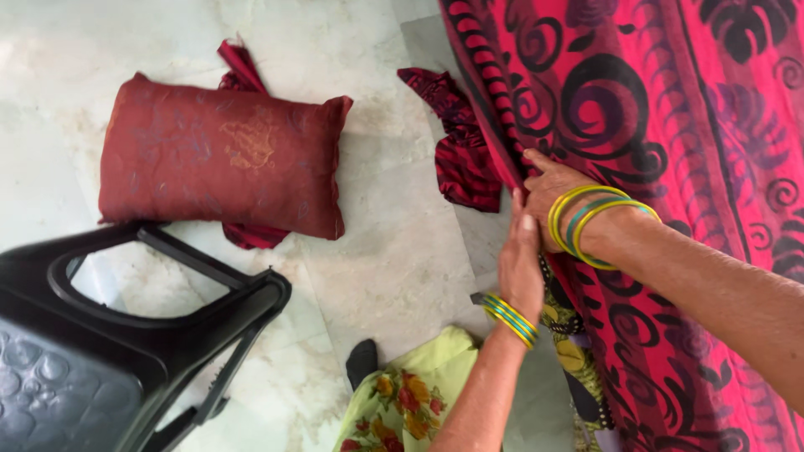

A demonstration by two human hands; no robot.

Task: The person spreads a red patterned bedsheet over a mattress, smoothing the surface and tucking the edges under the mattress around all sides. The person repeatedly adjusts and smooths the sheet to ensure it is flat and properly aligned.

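Pale marble floor (394, 276), seen from above; pink cloth (670, 167) with black swirls spread over its right side, edge running down the middle of the view. Left hand (521, 266), yellow and green bangles at the wrist, closed on that edge, fingers pinching the border, apparently to keep it taut; right hand (559, 197), likewise bangled, fingers curled flat over the same edge just above, pressing it down. Dark red pillow (222, 159) well apart at left, lying on a red rag; black plastic chair (126, 335) lower left; crumpled dark red cloth (459, 151) beside the pink edge.
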